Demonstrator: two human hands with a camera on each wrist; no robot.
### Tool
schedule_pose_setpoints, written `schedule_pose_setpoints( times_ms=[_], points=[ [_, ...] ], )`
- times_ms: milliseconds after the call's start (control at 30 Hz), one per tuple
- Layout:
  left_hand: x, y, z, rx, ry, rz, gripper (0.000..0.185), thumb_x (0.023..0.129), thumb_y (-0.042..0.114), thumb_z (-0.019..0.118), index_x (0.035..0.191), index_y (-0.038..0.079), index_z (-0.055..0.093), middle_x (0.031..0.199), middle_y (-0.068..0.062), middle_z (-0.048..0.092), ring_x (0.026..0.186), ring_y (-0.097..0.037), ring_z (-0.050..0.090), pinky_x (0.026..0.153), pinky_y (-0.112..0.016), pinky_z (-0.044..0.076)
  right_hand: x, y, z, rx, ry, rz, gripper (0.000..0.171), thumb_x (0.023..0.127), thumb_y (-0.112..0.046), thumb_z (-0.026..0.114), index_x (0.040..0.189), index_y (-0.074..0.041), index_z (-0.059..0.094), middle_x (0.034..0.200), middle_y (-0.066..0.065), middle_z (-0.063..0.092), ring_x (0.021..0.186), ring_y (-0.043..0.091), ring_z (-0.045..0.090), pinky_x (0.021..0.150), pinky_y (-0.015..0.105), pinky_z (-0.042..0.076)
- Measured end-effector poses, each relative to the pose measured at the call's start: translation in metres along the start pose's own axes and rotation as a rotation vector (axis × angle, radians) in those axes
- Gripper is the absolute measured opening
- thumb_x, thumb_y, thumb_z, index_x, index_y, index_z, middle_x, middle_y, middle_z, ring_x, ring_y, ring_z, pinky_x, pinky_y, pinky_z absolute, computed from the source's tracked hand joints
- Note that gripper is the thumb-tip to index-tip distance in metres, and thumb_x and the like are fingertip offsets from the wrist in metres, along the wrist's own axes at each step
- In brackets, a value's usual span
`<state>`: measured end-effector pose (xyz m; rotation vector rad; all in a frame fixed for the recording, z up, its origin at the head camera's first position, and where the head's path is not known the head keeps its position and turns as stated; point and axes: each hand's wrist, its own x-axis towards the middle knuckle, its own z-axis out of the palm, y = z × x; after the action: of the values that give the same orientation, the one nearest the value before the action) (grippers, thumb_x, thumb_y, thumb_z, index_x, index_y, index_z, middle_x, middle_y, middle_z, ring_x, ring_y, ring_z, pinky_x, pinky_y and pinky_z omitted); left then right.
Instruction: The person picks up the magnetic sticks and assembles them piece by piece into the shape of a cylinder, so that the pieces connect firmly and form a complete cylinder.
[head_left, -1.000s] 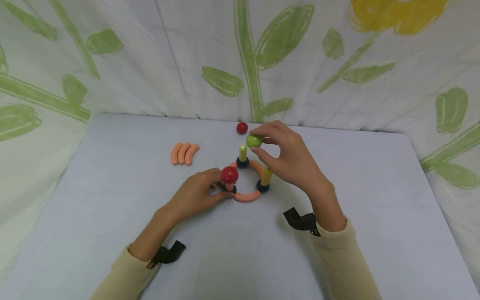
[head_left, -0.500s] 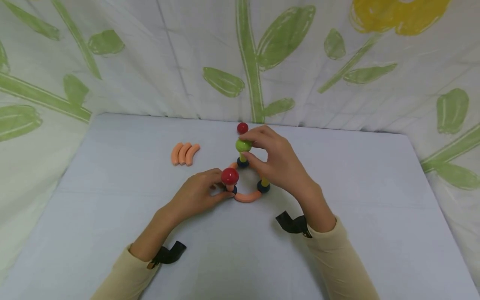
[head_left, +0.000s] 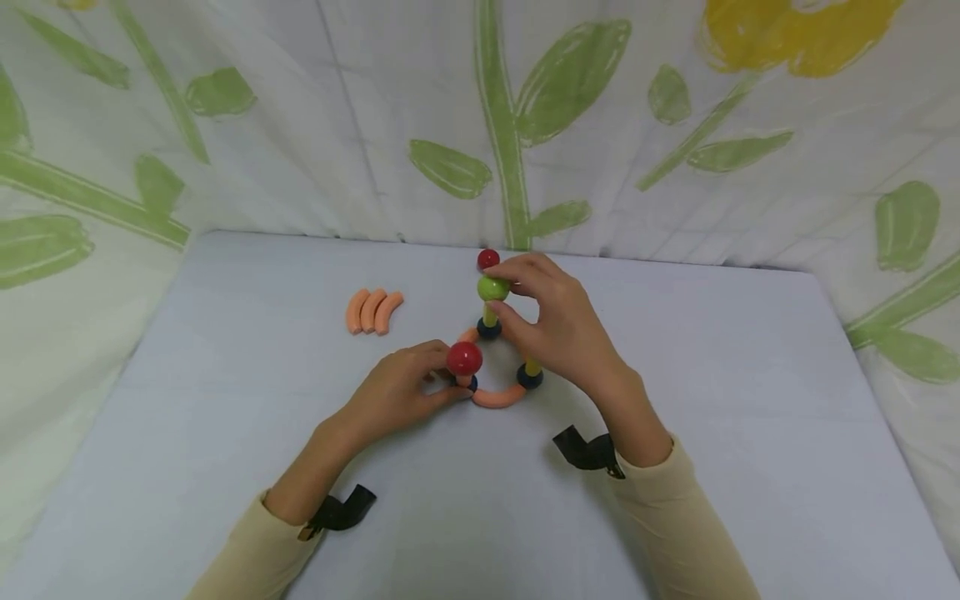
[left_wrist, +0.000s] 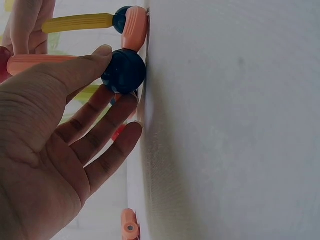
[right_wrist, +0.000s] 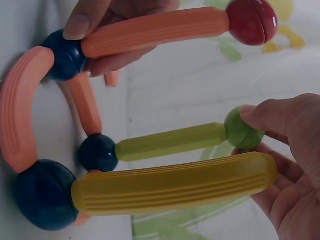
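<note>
Now the small green plastic ball (head_left: 492, 288), carried free a second ago, sits atop the far yellow-green ribbed rod (head_left: 490, 315), pinched in the right hand (head_left: 558, 329)'s grip; the left hand (head_left: 397, 392) pinches the near dark-blue ball (left_wrist: 124, 71) on the surface.

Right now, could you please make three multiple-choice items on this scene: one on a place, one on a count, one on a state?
1. Where do the loose curved orange pieces lie?
A. Left of the ring
B. Right of the ring
C. On top of the posts

2. How many posts stand on the ring?
A. One
B. Three
C. Five

3. What does the right hand do?
A. It lies flat on the table
B. It pinches the green ball on a post
C. It grips the red-topped post

Answers:
1 A, they sit apart on the table, to the left.
2 B, the right wrist view shows one orange and two yellow-green posts.
3 B, thumb and fingers close on the green ball; the left hand holds the ring's base.
</note>
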<state>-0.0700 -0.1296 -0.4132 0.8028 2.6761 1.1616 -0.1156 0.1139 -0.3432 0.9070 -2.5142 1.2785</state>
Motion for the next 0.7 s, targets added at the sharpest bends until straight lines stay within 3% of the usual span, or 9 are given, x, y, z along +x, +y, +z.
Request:
schedule_pose_setpoints(
  times_ms=[700],
  points=[
    [0.0008,0.0018,-0.0005,-0.007,0.000,0.016,0.018,0.089,0.017,0.088,0.097,0.020,0.072,0.101,0.007,0.073,0.095,-0.009,0.071,0.088,-0.032,0.063,-0.0001,0.0010,-0.0011,0.007,-0.017,-0.010,0.032,0.095,-0.006,0.077,0.126,-0.006,0.070,0.124,0.006,0.069,0.116,0.017,0.067,0.102,0.038,0.060]
  ],
)
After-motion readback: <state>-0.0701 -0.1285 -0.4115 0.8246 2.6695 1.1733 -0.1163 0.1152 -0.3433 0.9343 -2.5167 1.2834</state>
